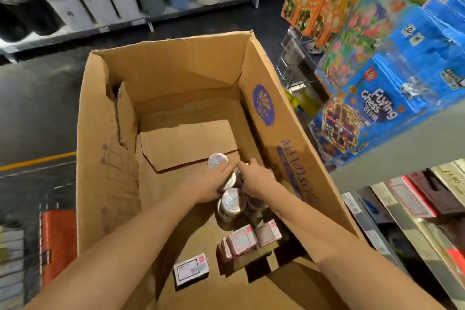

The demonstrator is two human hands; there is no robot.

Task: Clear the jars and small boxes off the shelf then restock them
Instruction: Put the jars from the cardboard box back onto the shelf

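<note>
Deep in the large brown cardboard carton (161,65), left hand (214,184) and right hand (256,180) clasp round silver-lidded jars (231,205) between them. Probably the restocking pickup, so next a steady, upright lift.

The left forearm (125,239) and the right forearm (327,231) are slender and bare along their whole visible length; the left hand (212,181) and the right hand (256,178) are bare as well.
</note>
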